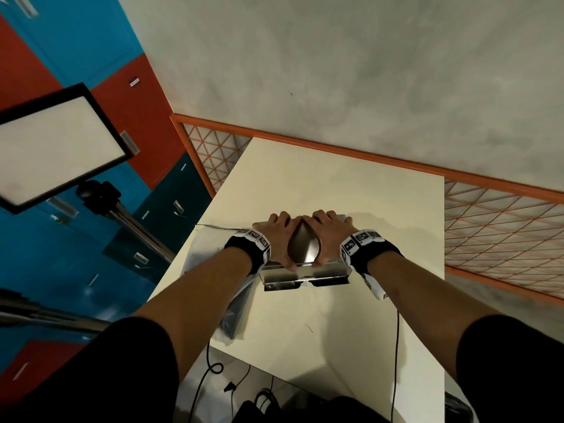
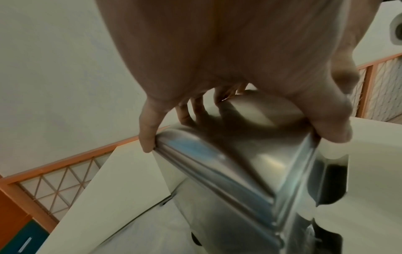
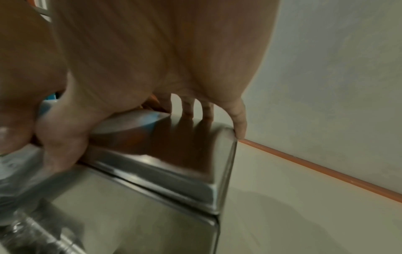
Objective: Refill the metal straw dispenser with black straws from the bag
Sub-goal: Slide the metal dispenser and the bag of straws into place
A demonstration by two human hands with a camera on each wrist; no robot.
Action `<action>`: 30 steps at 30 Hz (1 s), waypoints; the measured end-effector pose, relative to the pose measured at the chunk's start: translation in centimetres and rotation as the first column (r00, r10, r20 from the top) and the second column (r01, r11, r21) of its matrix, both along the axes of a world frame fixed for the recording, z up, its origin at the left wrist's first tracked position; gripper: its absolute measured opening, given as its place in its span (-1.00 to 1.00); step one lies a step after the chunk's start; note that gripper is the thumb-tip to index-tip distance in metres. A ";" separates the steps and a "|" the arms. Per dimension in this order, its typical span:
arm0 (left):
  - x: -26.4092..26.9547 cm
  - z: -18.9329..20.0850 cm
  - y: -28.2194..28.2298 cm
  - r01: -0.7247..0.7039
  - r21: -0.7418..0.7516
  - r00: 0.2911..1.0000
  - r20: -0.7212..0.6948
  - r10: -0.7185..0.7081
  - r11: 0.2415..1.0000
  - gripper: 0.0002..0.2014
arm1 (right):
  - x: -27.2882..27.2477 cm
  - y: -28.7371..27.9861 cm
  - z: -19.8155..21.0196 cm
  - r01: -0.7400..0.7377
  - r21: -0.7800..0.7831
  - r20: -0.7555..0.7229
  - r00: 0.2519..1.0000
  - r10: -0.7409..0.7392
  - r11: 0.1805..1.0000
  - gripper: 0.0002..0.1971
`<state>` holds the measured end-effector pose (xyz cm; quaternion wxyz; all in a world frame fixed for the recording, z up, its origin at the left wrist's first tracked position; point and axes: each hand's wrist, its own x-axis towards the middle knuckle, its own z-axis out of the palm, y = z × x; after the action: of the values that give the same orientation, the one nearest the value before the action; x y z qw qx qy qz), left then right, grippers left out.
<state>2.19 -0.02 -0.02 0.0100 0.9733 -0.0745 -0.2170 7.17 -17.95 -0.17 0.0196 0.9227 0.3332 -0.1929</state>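
1. steel dispenser [image 1: 305,270] stands on the table [image 1: 351,184], lid [image 1: 303,247] on top.
2. left hand [image 1: 276,239] and right hand [image 1: 328,236] both clasp the lid, thumbs on its near edge.
3. bag [image 1: 235,312] of black straws lies just left of the dispenser.
4. judging by this, either opening or closing; cannot tell whether it is filled.

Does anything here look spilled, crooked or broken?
Nothing stands out. Both hands, left and right, grip the lid of the shiny metal straw dispenser, which stands upright on the cream table. The clear plastic bag lies beside it, nothing spilled.
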 end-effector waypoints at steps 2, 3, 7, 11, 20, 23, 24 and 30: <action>-0.1 -0.1 0.0 -0.003 -0.003 1.000 0.006 0.003 1.000 0.32 | -0.1 0.0 -0.1 0.000 0.001 0.006 1.000 0.000 1.000 0.26; -0.2 -0.2 0.0 -0.004 -0.003 1.000 0.013 0.004 1.000 0.33 | -0.1 0.0 -0.1 -0.001 0.002 0.013 1.000 0.001 1.000 0.25; -0.4 0.0 -0.1 -0.001 0.006 0.999 0.033 0.001 1.000 0.33 | -0.2 -0.1 0.0 -0.013 0.005 0.045 0.999 0.013 1.000 0.25; -0.3 0.8 -0.2 0.020 0.011 0.998 0.061 -0.021 1.000 0.30 | -0.5 -0.4 0.4 0.012 0.019 0.054 0.998 -0.013 1.000 0.26; -2.4 1.3 -2.7 0.156 0.013 0.969 0.193 -0.156 0.988 0.28 | -4.1 -5.1 1.3 0.085 0.070 0.128 0.987 -0.094 0.994 0.23; -3.8 0.9 -5.1 0.200 0.002 0.963 0.187 -0.196 0.980 0.30 | -6.3 -7.9 1.3 0.112 0.057 0.150 0.981 -0.120 0.992 0.23; -4.3 0.7 -6.0 0.215 0.006 0.961 0.176 -0.213 0.976 0.30 | -7.1 -8.9 1.2 0.122 0.056 0.155 0.979 -0.129 0.991 0.23; -6.8 -0.3 -11.8 0.332 -0.005 0.937 0.118 -0.329 0.943 0.31 | -12.2 -14.7 -0.2 0.248 0.053 0.104 0.962 -0.252 0.967 0.26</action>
<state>-4.59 -11.78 -0.35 -0.0187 0.9577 -0.2399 -0.1580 -5.08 -32.70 -0.32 -0.0049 0.9668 0.2162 -0.1365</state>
